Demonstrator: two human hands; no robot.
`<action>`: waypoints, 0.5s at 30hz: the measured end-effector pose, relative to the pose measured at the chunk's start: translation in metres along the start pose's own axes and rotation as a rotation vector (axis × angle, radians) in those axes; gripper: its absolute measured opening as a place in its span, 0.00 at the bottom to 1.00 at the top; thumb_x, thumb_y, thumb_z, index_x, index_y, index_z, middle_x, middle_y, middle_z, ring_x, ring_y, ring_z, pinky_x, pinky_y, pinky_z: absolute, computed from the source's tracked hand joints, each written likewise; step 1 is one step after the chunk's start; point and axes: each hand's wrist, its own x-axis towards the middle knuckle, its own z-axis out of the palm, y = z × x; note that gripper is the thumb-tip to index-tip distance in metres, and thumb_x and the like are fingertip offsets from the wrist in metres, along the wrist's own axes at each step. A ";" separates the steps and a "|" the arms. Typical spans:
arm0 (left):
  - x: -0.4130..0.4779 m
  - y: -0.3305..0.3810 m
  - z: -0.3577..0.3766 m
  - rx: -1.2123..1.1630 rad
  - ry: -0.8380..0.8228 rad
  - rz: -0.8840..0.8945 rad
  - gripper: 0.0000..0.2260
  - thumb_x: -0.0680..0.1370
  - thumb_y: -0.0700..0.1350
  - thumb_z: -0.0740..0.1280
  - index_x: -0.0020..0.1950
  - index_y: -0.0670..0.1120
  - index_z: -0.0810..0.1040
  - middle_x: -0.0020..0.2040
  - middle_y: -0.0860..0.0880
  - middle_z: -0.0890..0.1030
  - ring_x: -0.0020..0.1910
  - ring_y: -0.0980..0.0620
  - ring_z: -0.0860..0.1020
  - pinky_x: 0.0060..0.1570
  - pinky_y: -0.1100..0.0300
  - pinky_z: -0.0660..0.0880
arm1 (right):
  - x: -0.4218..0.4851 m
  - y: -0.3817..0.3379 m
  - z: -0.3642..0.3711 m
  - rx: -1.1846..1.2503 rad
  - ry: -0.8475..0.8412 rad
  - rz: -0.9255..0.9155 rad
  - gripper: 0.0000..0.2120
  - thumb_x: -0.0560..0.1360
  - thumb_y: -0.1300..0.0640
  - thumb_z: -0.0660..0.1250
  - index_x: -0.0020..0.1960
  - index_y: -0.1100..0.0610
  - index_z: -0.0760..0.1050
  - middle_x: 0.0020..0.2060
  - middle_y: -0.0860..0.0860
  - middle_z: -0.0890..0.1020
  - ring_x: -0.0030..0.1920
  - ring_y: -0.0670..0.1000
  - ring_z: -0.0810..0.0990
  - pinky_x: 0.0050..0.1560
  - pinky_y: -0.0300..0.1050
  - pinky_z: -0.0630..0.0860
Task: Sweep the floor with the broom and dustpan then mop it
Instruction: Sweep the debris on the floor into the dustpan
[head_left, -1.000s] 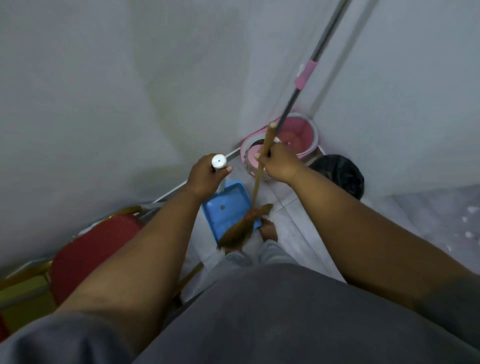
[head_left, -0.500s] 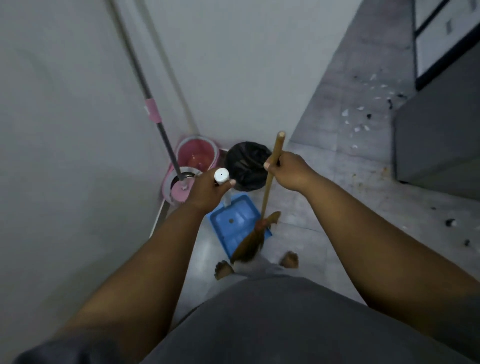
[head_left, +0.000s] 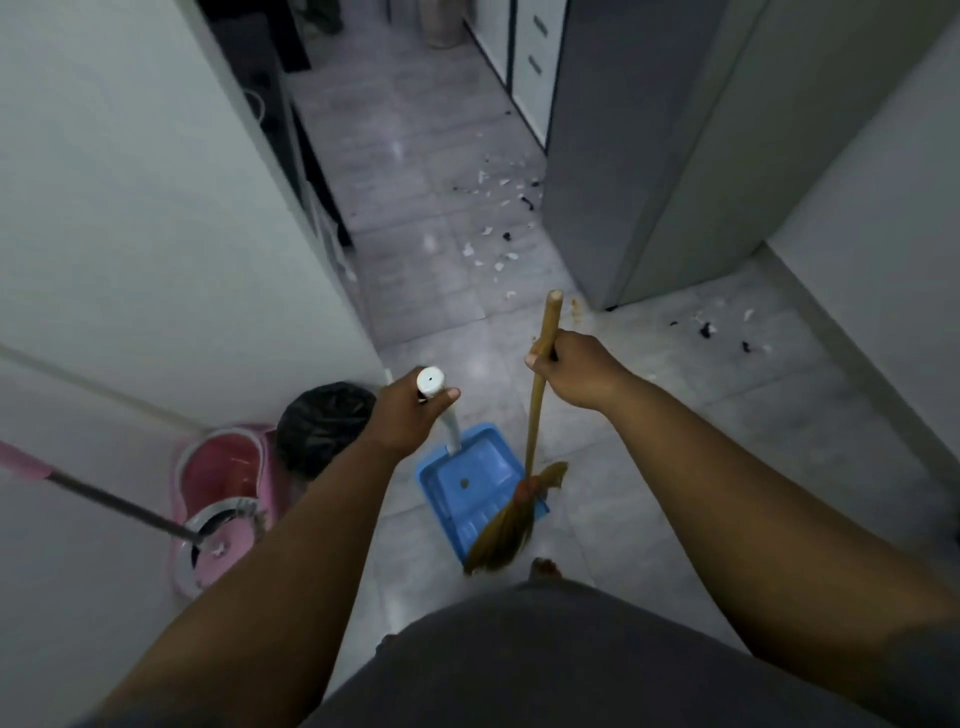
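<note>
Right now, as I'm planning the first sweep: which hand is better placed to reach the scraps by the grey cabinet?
Probably the right hand: it grips the broom, and the scraps lie ahead on its side. The left hand holds the blue dustpan, likely needed only afterwards.

left hand (head_left: 410, 410) grips white handle of blue dustpan (head_left: 467, 488) | right hand (head_left: 576, 371) grips wooden broom (head_left: 535, 436), bristles over dustpan's near edge, 6 o'clock | pink mop bucket (head_left: 223, 467) at 8 o'clock, black bin bag (head_left: 324, 421) just beside | debris (head_left: 498, 228) on floor tiles, 12 and 2 o'clock
</note>
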 end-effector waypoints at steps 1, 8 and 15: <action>0.007 0.013 0.017 0.019 -0.021 0.020 0.11 0.75 0.51 0.74 0.50 0.45 0.80 0.45 0.48 0.83 0.44 0.53 0.78 0.46 0.60 0.73 | -0.005 0.018 -0.014 0.012 0.019 0.016 0.09 0.79 0.45 0.62 0.51 0.49 0.75 0.42 0.43 0.77 0.43 0.46 0.75 0.36 0.36 0.66; 0.056 0.096 0.119 0.079 -0.167 0.111 0.13 0.76 0.55 0.71 0.56 0.49 0.80 0.49 0.52 0.82 0.47 0.53 0.77 0.43 0.64 0.68 | -0.035 0.119 -0.104 0.096 0.230 0.150 0.07 0.79 0.46 0.63 0.51 0.49 0.75 0.40 0.42 0.76 0.43 0.45 0.74 0.36 0.34 0.65; 0.110 0.169 0.204 0.049 -0.292 0.177 0.12 0.76 0.56 0.71 0.53 0.50 0.80 0.46 0.55 0.80 0.45 0.57 0.76 0.39 0.68 0.68 | -0.057 0.193 -0.168 0.204 0.481 0.351 0.10 0.80 0.46 0.61 0.53 0.50 0.76 0.43 0.45 0.77 0.40 0.40 0.74 0.36 0.33 0.65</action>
